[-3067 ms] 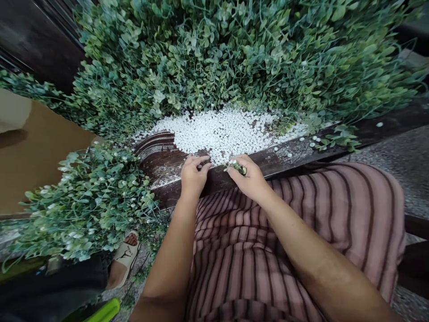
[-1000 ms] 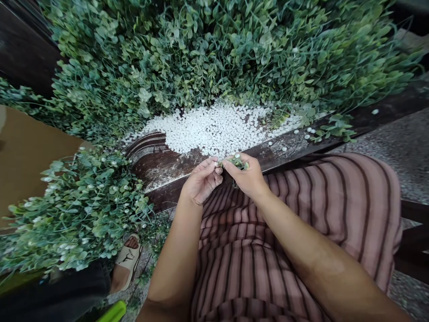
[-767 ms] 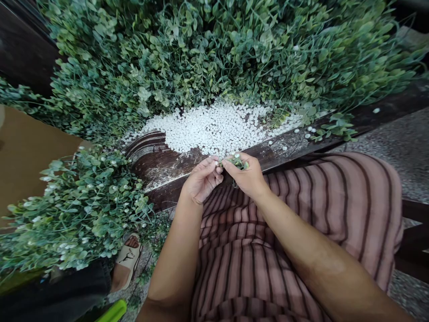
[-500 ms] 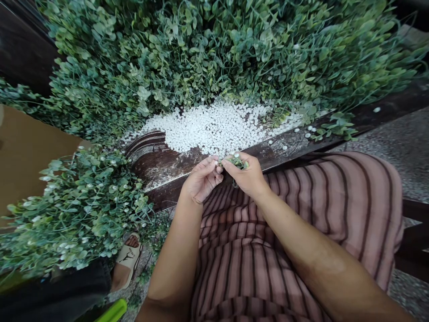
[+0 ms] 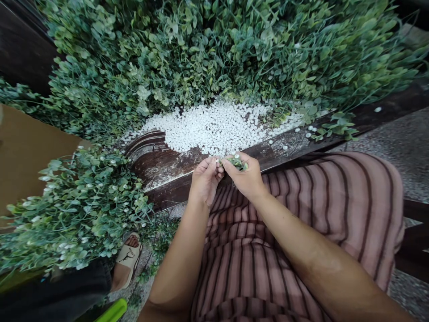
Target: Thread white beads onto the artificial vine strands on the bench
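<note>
on my feed the right hand (image 5: 247, 176) pinches a green, leafy, plastic-looking sprig (image 5: 240, 163) at centre; the left hand (image 5: 205, 179), at its nine o'clock, pinches what seems a tiny round white bead (image 5: 217, 160). a loose pinch could drop it into the white bead pile (image 5: 211, 127) at twelve.

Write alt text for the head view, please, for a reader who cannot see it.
A person's left hand and right hand meet by the edge of a dark wooden surface, the right holding a small green sprig. Beyond lies a pile of small white pieces, backed by massed green foliage.
</note>
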`<state>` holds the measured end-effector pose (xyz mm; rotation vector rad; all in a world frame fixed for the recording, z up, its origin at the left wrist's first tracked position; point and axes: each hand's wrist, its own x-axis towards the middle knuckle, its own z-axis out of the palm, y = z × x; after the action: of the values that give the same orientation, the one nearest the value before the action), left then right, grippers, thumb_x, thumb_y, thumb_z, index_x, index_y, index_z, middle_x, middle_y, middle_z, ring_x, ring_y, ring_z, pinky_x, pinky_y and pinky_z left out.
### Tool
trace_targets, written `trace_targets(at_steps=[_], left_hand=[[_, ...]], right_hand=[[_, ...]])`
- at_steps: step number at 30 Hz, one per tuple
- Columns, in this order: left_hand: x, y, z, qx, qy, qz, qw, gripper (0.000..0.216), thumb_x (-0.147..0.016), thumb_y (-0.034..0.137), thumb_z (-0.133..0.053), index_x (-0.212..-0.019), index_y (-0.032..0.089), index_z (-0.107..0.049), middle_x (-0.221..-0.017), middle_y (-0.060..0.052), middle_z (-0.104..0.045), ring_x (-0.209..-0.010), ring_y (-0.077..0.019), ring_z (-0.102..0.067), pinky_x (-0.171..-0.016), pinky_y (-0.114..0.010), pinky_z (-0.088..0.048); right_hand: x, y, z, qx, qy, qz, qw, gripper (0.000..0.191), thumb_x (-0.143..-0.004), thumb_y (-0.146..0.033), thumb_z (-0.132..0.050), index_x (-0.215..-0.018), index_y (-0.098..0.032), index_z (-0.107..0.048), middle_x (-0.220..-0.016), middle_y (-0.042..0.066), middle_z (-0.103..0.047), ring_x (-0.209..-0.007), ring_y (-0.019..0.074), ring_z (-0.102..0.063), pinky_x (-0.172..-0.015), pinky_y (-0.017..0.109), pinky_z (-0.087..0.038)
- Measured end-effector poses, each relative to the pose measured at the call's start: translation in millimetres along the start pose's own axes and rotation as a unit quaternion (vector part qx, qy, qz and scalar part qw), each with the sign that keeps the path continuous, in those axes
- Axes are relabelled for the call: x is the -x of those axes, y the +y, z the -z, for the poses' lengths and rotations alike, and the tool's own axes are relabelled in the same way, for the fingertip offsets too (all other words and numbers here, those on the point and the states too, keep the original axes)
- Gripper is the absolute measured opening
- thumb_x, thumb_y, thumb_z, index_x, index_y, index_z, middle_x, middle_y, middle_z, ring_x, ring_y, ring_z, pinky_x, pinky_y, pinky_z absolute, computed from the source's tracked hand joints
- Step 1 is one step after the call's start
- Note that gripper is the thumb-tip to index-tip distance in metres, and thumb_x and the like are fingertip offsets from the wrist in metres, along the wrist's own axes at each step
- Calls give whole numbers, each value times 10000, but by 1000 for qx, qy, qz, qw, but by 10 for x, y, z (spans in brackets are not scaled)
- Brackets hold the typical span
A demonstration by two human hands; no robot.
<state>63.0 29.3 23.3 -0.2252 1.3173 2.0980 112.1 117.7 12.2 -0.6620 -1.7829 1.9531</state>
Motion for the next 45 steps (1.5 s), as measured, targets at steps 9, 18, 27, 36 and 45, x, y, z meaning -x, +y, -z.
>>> trace_targets(at_steps=[9, 18, 27, 36, 45], left_hand=[[11, -156, -114, 36, 60, -53, 996, 127, -704, 250, -688, -709, 161, -598, -644, 31, -582, -601, -53, -530, -633, -174, -435], [60, -194, -231, 140, 91, -30, 986, 35, -775, 175, -609, -743, 160, -612, -723, 17, -618, -682, -62, -572, -754, -186, -461], [57, -104, -116, 91, 39, -1, 995, 168, -645, 198, -733, -723, 133, -600, -621, 38, -577, -530, -27, -507, -560, -138, -448], [37, 64, 22, 17, -17, 82, 996, 115, -681, 167, -675, -745, 118, -593, -578, 36, -570, -481, -32, -524, -469, -126, -467], [36, 113, 121, -2, -26, 91, 996, 91, -709, 181, -642, -726, 134, -566, -618, 28, -597, -530, -52, -578, -460, -128, -492]], right_hand=[[56, 90, -56, 47, 57, 59, 996, 181, -745, -318, -566, -648, -184, -493, -707, 34, -538, -696, 151, -507, -671, 279, -450], [79, 81, -74, 75, 69, 115, 988, 165, -771, -282, -562, -647, -187, -506, -692, 28, -520, -704, 160, -515, -688, 298, -450], [43, 93, -6, 63, 13, 97, 993, 152, -748, -281, -571, -653, -176, -515, -718, 28, -540, -671, 140, -502, -650, 280, -452], [55, 62, 28, 28, -20, 53, 998, 157, -716, -290, -587, -658, -155, -533, -651, 11, -537, -622, 119, -475, -601, 248, -413], [26, 35, -9, -42, -43, 12, 998, 163, -675, -291, -623, -643, -148, -550, -592, -18, -539, -547, 88, -466, -542, 217, -396]])
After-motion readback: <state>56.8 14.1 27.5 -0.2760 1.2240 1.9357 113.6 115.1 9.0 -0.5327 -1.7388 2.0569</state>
